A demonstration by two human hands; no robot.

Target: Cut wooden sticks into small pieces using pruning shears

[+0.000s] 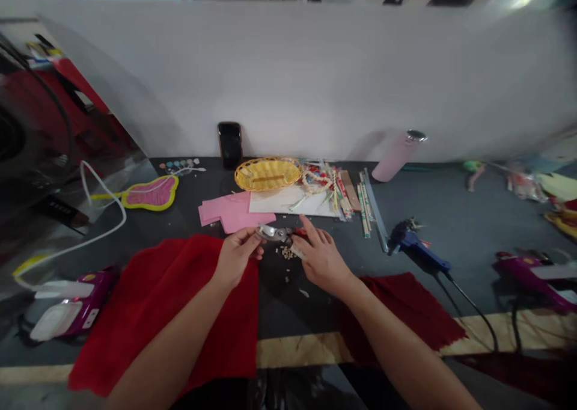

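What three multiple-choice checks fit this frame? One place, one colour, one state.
1. Where is the yellow woven basket? A on the floor; B beside the black phone; C at the table's far right.
2. What colour is the cloth beside the left hand? A blue; B green; C red.
3. What is that hand doing? A holding a metal hand tool; B lying flat; C out of view.

1 B: the basket sits next to the phone.
2 C: the cloth shows red.
3 A: the hand closes on the tool.
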